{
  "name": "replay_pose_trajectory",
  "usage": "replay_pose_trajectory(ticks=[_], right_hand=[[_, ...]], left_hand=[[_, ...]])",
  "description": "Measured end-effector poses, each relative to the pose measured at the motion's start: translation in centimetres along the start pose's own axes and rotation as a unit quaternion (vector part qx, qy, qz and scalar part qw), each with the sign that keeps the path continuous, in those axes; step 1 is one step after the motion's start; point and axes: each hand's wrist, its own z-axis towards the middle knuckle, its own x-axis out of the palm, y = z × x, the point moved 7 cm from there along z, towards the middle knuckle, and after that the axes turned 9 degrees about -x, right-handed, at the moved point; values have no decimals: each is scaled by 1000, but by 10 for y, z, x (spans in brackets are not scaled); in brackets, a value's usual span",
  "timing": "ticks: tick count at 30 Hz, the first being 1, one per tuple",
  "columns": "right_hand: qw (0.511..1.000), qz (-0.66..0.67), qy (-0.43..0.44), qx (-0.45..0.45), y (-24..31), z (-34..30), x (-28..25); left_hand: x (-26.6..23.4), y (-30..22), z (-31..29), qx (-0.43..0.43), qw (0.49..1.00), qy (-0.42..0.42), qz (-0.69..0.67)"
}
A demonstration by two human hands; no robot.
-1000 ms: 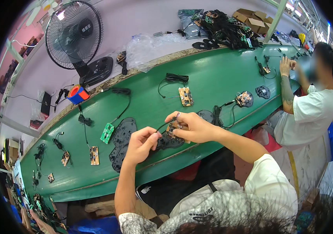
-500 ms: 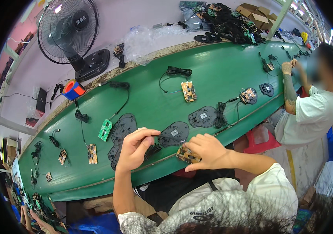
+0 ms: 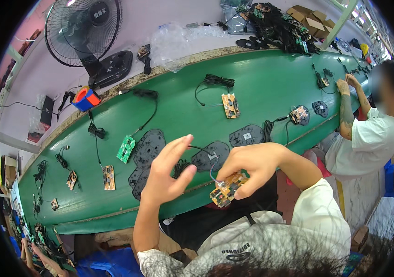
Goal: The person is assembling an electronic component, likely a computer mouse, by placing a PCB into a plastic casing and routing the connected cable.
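Observation:
My right hand (image 3: 257, 164) grips a tan circuit board (image 3: 224, 193) by its upper end, just over the table's near edge. Thin coloured wires (image 3: 212, 169) run up from that board to a black cable (image 3: 200, 147). Beneath the wires lies a dark plastic shell (image 3: 199, 160). My left hand (image 3: 165, 173) is raised to the left of that shell, thumb and fingers apart, with nothing in it. Behind its fingers, coiled black cable (image 3: 180, 168) partly shows. More dark shells (image 3: 149, 147) lie left of this hand, partly covered by it.
The green belt table (image 3: 183, 101) bears a green board (image 3: 126, 148), tan boards (image 3: 230, 106) with cables and another shell (image 3: 245, 136). Along the back stand a fan (image 3: 111, 69), a tape roll (image 3: 86, 98) and a heap of cabled boards (image 3: 282, 27). A co-worker (image 3: 368, 124) sits at the right.
My left hand has opened out of its pinch, letting go of the cable. In my right hand the board has turned and come nearer, its wires now showing.

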Motion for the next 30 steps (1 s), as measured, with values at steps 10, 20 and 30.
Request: replay_pose_trajectory(ticks=[10,20,30], right_hand=[[983,163,41,-68,-10,1,-19],[862,502,-6,-67,-44,-32,10],[979,-153,-128,-33,-29,-20,-21]], left_hand=[[41,8,0,-89,976,167,-108],[36,65,-62,-298,874,117,-365],[36,76,-41,-324,916,-60,-228]])
